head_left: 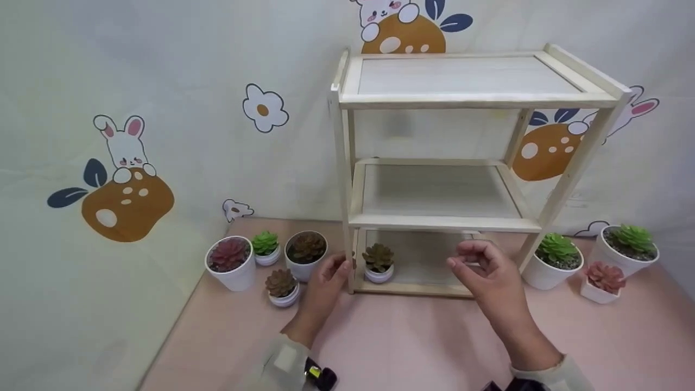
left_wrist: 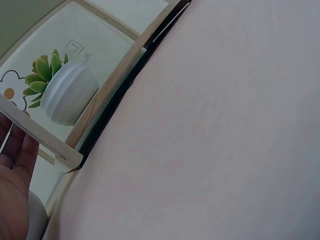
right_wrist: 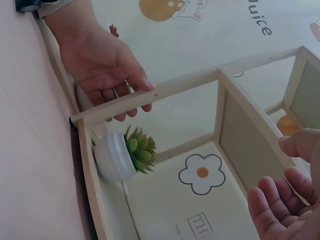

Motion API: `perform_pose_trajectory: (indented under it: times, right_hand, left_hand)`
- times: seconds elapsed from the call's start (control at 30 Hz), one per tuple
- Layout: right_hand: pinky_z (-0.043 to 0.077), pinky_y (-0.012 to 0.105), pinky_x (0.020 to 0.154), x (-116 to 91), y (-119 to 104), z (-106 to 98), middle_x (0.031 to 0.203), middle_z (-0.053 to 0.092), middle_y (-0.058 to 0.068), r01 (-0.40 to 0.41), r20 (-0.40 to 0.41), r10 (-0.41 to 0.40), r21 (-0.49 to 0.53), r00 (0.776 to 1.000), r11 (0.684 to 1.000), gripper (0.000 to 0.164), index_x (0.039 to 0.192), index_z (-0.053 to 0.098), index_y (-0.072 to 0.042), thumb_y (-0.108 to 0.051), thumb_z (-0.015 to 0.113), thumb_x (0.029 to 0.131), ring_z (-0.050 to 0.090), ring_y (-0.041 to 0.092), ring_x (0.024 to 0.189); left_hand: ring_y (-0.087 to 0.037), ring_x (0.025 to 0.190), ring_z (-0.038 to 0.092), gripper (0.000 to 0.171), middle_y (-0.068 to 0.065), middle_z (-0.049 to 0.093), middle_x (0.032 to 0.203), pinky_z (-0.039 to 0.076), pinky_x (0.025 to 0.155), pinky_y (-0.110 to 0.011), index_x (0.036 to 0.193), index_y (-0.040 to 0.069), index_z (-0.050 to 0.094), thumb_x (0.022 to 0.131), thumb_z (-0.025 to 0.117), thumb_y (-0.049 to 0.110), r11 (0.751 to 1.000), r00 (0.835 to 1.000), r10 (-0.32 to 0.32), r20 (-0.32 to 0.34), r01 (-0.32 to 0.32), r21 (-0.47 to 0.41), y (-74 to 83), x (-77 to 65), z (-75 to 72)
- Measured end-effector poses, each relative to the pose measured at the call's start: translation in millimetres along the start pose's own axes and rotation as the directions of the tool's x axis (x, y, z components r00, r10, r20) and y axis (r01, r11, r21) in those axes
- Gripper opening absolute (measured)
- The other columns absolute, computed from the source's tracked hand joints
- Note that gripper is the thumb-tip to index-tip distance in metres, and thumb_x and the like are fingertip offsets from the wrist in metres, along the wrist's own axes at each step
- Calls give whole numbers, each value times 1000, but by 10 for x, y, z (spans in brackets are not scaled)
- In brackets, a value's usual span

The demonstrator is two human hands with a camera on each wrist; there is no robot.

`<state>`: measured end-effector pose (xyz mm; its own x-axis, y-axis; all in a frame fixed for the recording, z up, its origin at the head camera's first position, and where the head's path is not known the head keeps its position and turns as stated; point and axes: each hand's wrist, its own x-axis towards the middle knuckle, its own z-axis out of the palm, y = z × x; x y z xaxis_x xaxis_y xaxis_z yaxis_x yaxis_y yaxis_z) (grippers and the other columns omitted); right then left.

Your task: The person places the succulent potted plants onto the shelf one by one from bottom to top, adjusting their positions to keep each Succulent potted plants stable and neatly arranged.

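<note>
A light wooden three-tier shelf (head_left: 445, 221) stands upright against the wall. At its left front post, my left hand (head_left: 327, 274) holds the post low down; the right wrist view shows the thumb on the post and the fingertips (right_wrist: 120, 117) passing beyond it. On the bottom tier, near that post, sits a small potted succulent (head_left: 378, 263) in a white ribbed pot. My right hand (head_left: 491, 274) hovers in front of the lower tiers to the right, its fingers loosely bent and nothing between them. In the right wrist view this right hand (right_wrist: 295, 200) is partly cut off.
Left of the shelf stand a reddish succulent (head_left: 231, 260), a small green one (head_left: 266, 247) and two brownish ones (head_left: 305, 252). To its right are two green succulents (head_left: 554, 260) and a pink one (head_left: 602, 281). A pink cloth covers the table (head_left: 391, 342).
</note>
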<state>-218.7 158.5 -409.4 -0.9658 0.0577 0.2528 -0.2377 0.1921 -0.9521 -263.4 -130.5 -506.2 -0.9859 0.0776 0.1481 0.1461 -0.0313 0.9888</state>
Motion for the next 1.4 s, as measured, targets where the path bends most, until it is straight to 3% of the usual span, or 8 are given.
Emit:
perform_pose_trajectory:
  times: [0.17,0.27,0.47,0.73,0.93,1.17,1.23,1.4]
  right_hand:
    - [53,20,77,-20,-11,-136,105,61,6,0,-31,0,-24,1000,1000,38,113,57,2,-12,75,83,62,12,93]
    - [53,19,77,-39,-26,-245,105,62,5,5,-46,-7,-50,999,999,39,114,56,2,-14,74,84,63,11,94]
    - [52,15,79,-40,-36,-517,104,63,2,7,-96,-16,-92,995,996,40,116,55,3,-16,73,85,63,9,93]
    - [51,13,73,18,7,-938,99,65,3,32,-239,-8,98,971,995,33,110,59,1,-3,74,81,63,7,88]
    - [52,12,72,52,66,-1243,100,64,1,11,-307,32,137,951,991,34,111,59,-1,-3,75,81,64,6,88]
    - [51,17,54,65,200,-1593,96,63,1,18,-379,72,230,923,973,33,110,58,-3,-4,74,81,64,7,71]
    - [53,17,56,74,257,-1679,95,63,1,12,-397,89,245,914,969,32,109,58,-5,-4,74,81,64,8,70]
    - [47,6,67,130,389,-1852,95,60,-6,-117,-496,171,138,851,983,31,107,57,-14,-9,75,82,59,1,84]
  left_hand:
    - [-33,119,54,38,-28,58,122,44,97,-27,125,-3,55,97,56,23,1000,1000,12,4,-12,3,169,-65,28]
    - [-35,119,53,36,-29,58,121,45,97,-27,124,-3,55,98,56,22,1000,1000,19,1,-19,4,179,-70,32]
    - [-32,118,54,35,-29,57,121,45,96,-27,124,-5,55,98,55,19,999,1000,17,-6,-18,-31,-33,25,4]
    - [-33,120,53,45,-25,58,122,44,97,-26,127,-3,53,97,57,29,999,999,34,-10,-35,-30,-144,45,-5]
    - [-35,118,53,42,-23,60,119,45,97,-29,125,-1,56,96,58,30,998,999,49,-13,-49,-25,-160,58,-11]
    - [-33,118,54,44,-21,60,119,45,97,-30,124,2,56,95,59,34,999,999,44,-9,-44,-6,-165,61,-25]
    - [-33,118,54,43,-20,61,118,45,97,-29,123,3,57,95,59,35,999,999,44,-15,-44,1,-163,58,-27]
    - [-32,118,54,42,-20,61,119,45,96,-29,125,3,56,95,59,32,999,999,36,-19,-36,2,-144,48,-19]
